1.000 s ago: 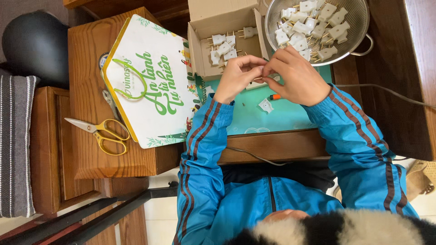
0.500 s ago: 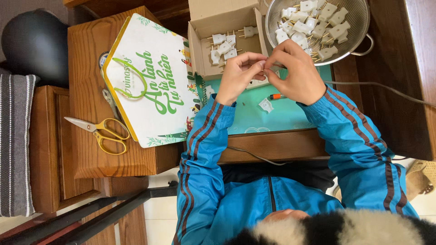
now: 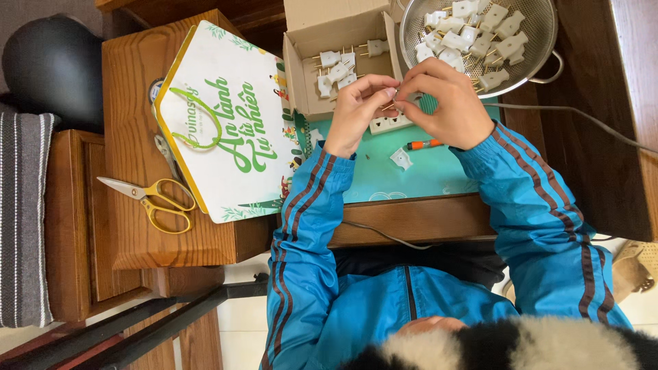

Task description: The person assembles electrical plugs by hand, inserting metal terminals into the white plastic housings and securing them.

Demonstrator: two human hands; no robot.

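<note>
Left hand (image 3: 356,113) and right hand (image 3: 445,103) pinching small plug part (image 3: 395,101) between fingertips, above white power strip (image 3: 387,123), near colander (image 3: 480,41) of plugs. Risk: tiny piece slipping, dropping onto teal mat (image 3: 404,171).

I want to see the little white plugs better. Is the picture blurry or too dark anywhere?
Head view: even daylight, sharp on the left hand, right hand and the white plugs in the metal colander; the dark round object at the left edge is shadowy; the furry collar at the bottom is soft, too close to focus.
</note>
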